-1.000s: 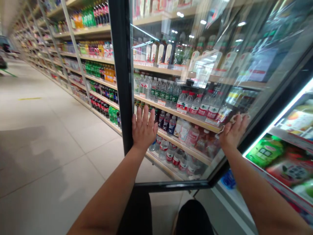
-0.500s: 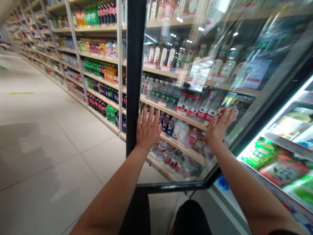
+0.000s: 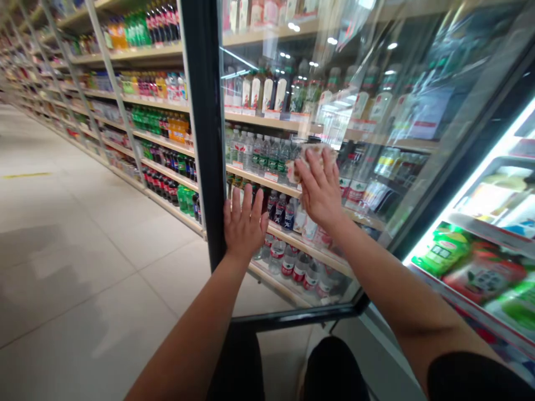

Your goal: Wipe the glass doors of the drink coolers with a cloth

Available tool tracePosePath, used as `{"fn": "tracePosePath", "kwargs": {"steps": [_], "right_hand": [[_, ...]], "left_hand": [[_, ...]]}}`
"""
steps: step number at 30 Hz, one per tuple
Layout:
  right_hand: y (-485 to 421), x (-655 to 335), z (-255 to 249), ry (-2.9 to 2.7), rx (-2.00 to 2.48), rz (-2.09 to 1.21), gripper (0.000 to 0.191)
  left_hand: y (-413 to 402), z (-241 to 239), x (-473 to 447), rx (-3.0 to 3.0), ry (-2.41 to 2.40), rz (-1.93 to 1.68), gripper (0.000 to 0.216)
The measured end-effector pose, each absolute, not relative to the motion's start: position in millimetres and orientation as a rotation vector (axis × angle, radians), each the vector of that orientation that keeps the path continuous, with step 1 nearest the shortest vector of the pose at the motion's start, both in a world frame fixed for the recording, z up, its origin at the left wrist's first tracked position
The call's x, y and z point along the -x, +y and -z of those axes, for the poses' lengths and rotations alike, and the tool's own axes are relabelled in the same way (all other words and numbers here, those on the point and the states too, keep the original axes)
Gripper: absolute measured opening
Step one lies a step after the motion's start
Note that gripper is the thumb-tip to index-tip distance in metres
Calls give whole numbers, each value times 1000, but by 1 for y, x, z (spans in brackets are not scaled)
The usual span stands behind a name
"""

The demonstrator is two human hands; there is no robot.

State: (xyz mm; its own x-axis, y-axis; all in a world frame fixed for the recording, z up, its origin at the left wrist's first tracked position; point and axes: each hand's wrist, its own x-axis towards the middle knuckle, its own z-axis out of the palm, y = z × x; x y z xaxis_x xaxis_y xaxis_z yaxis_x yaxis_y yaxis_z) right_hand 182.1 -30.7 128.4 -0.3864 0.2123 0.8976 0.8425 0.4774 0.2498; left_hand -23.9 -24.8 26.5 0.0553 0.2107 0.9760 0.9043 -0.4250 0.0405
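In the head view, our right hand (image 3: 321,189) has swept leftward across the tall black-framed glass refrigerator door (image 3: 376,167) since a moment ago, from near the hinge side toward the handle edge. Its fingers are spread flat, pressing a crumpled pale cloth (image 3: 307,156) against the pane, so we judge the wiping has covered most of this band. Our left hand (image 3: 244,225) has stayed put, fingers splayed open on the glass beside the door's left black frame, holding nothing. The glass is smooth and reflective; wooden shelves of plastic drink bottles (image 3: 167,133) show through it.
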Motion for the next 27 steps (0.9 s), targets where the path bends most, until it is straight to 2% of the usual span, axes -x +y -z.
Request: {"fn": "tracePosePath", "kwargs": {"steps": [4,8,15,23,27], "right_hand": [[-28,-203,-134,-1875,926,950,53],[-24,-242,-131,-1662,1011,977,54],[-14,-319,-104,-1382,1178,997,61],[-19,-381,-49,-1121,1373,812,60],[-19,-385,-43,-1025,1382,709,59]], "left_hand": [[-25,-26,24,1703,-1128,1400,60],[-25,-26,24,1720,-1169,1416,59],[-25,-27,24,1713,-1243,1384,61],[-27,-27,22,1703,-1244,1371,62],[-27,-26,22,1713,-1234,1400,61]]}}
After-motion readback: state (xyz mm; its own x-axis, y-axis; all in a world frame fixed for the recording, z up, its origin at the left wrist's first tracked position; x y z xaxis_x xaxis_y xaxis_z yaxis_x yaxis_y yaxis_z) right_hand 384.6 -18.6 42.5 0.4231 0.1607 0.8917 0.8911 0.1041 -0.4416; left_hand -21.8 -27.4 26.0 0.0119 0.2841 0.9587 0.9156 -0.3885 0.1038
